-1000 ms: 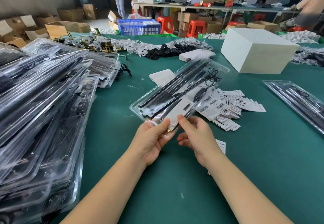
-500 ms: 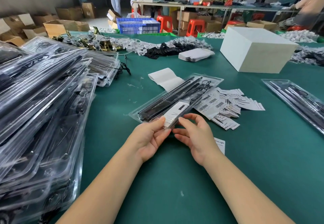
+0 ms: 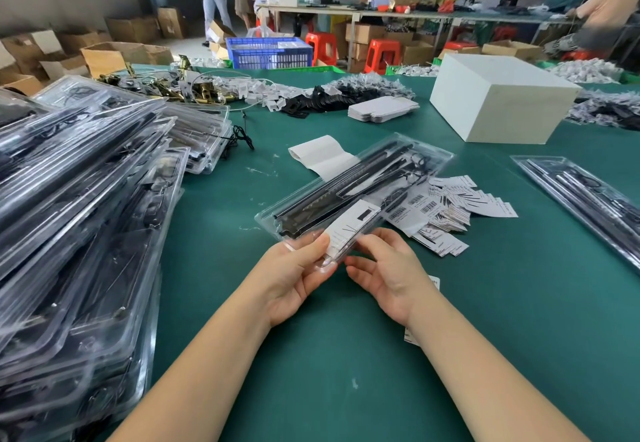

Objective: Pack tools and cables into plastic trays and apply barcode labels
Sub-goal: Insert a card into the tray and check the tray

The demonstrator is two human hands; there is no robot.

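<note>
1. The clear plastic blister tray, loaded with long black tool bars and a coiled black cable, lies at frame centre. Its long axis runs diagonally from the near end at the hands up to the upper right.
2. The left hand grips the tray's near end, thumb on top and fingers curled underneath, lifting that end slightly off the green table mat.
3. The right hand sits just right of the same end, fingers loosely bent. Its fingertips meet the white paper label on the tray's near portion, apparently pressing it down; a firm pinch cannot be confirmed.
4. Both hands are equally near the tray. The label lies directly ahead of the right fingertips, so smoothing would likely travel along the tray's axis, away from the wrist.
5. The loose heap of white barcode labels lies just right of the tray, partly beneath its far edge.
6. A tall stack of filled clear trays crowds the left of the frame. Open mat remains in the lower centre and right, before a further packed tray at the right edge.
</note>
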